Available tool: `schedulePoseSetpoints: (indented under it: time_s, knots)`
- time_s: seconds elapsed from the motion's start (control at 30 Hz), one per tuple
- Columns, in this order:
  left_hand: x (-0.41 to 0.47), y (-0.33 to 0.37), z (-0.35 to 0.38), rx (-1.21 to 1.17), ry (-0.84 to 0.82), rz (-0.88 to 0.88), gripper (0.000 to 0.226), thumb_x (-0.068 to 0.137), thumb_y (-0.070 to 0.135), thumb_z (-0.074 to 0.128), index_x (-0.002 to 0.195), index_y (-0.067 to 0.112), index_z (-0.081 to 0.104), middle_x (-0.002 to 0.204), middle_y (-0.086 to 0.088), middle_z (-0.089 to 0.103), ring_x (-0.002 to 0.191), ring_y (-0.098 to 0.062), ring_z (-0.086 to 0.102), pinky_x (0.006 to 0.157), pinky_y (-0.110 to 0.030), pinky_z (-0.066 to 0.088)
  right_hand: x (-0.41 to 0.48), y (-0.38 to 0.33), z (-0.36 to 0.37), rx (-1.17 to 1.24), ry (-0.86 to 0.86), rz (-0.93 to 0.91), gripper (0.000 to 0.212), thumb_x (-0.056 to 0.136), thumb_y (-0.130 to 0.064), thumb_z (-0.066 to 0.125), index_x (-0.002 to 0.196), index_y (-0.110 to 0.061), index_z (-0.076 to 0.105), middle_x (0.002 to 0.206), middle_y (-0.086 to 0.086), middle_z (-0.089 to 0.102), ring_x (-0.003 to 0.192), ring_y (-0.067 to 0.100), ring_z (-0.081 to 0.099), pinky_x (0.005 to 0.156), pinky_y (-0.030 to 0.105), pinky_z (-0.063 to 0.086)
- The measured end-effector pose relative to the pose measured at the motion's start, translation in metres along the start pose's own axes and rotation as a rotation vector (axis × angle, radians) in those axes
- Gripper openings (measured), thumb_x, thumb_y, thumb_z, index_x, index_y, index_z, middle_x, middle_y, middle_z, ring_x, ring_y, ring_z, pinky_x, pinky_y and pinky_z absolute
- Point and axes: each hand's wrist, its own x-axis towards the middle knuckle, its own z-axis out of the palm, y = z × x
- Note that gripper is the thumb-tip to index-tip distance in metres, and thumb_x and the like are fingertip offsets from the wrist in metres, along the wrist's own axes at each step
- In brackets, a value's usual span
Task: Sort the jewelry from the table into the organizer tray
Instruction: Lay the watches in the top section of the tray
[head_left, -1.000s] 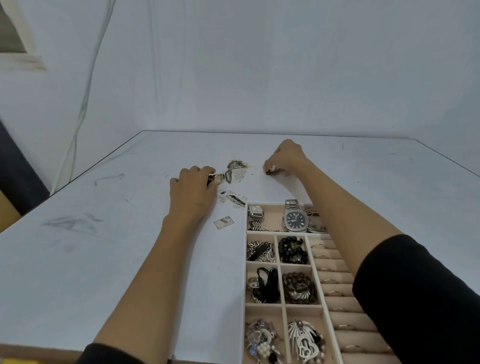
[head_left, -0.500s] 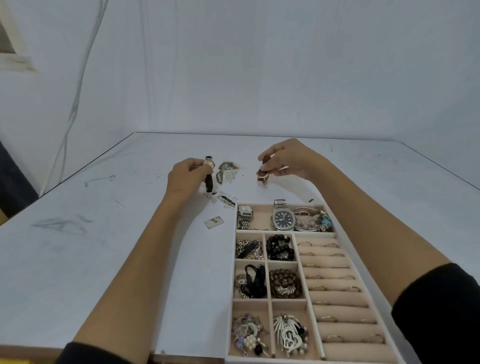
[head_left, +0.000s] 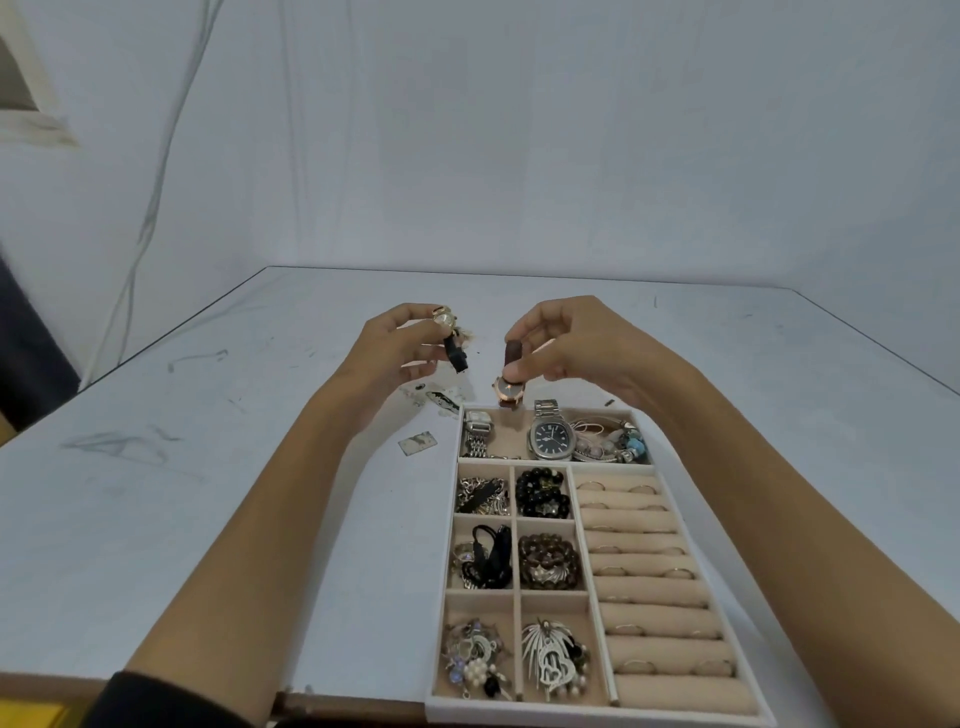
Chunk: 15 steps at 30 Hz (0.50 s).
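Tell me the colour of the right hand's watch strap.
Dark brown strap, best in the head view.

1. From the organizer tray (head_left: 571, 717), bare worktop (head_left: 156, 493) lies open at 9 and 1 o'clock.
2. Small scraps (head_left: 417, 445) litter 11 o'clock, beside its far-left corner.
3. At 12 o'clock hover the left hand (head_left: 395, 348), gripping a black-strap watch (head_left: 456, 356), and the right hand (head_left: 576, 343), pinching a brown-strap watch (head_left: 509, 388).

The white table (head_left: 156, 493) carries the organizer tray (head_left: 597, 713), a small tag (head_left: 417, 443) and, seemingly, scattered jewelry bits (head_left: 441, 401).
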Motion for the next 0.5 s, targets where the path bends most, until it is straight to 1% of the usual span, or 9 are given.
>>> schedulePoseSetpoints:
  time_s: [0.13,0.23,0.3,0.37,0.43,0.5]
  knots:
    - [0.000,-0.002,-0.003,0.005,0.014,-0.007,0.014,0.090,0.011,0.061,0.102,0.017,0.063,0.099,-0.009,0.068,0.075,-0.012,0.065,0.072,-0.024,0.049,-0.008,0.003,0.011,-0.147,-0.019,-0.028,0.028,0.065,0.002,0.082,0.089,-0.006,0.070,0.078,0.004,0.066,0.068,0.011,0.057,0.059,0.018,0.043]
    - [0.001,-0.004,-0.005,0.009,0.021,-0.014,0.015,0.089,0.012,0.062,0.104,0.016,0.063,0.099,-0.010,0.069,0.078,-0.015,0.064,0.074,-0.026,0.049,-0.010,0.003,0.014,-0.174,-0.033,-0.046,0.026,0.065,0.002,0.082,0.086,-0.005,0.070,0.074,0.001,0.066,0.065,0.007,0.059,0.055,0.005,0.045]
    - [0.002,-0.005,-0.006,0.012,0.030,-0.019,0.016,0.089,0.012,0.062,0.104,0.016,0.063,0.097,-0.008,0.070,0.078,-0.014,0.065,0.074,-0.026,0.050,-0.011,0.001,0.013,-0.187,-0.033,-0.048,0.025,0.065,0.000,0.083,0.088,-0.004,0.071,0.070,-0.004,0.066,0.061,0.001,0.059,0.054,0.002,0.042]
    - [0.002,-0.005,-0.006,0.010,0.035,-0.022,0.016,0.089,0.012,0.062,0.105,0.016,0.062,0.093,-0.006,0.071,0.076,-0.013,0.064,0.074,-0.026,0.050,-0.013,0.001,0.010,-0.189,-0.040,-0.041,0.025,0.067,-0.001,0.082,0.090,-0.003,0.072,0.069,-0.005,0.067,0.057,-0.002,0.060,0.053,0.002,0.041]
    - [0.002,-0.006,-0.006,0.009,0.039,-0.023,0.016,0.089,0.011,0.062,0.105,0.015,0.063,0.089,-0.004,0.070,0.073,-0.012,0.064,0.073,-0.025,0.051,-0.014,0.002,0.010,-0.190,-0.058,-0.033,0.025,0.068,-0.002,0.082,0.091,-0.001,0.071,0.071,-0.003,0.068,0.058,-0.002,0.061,0.053,0.003,0.041]
    - [0.001,-0.007,-0.006,0.010,0.036,-0.024,0.016,0.089,0.012,0.062,0.104,0.016,0.063,0.090,-0.004,0.071,0.074,-0.012,0.064,0.072,-0.025,0.051,-0.015,0.003,0.010,-0.214,-0.073,-0.027,0.024,0.069,-0.005,0.082,0.091,-0.002,0.072,0.074,-0.001,0.070,0.063,0.002,0.062,0.058,0.007,0.044]
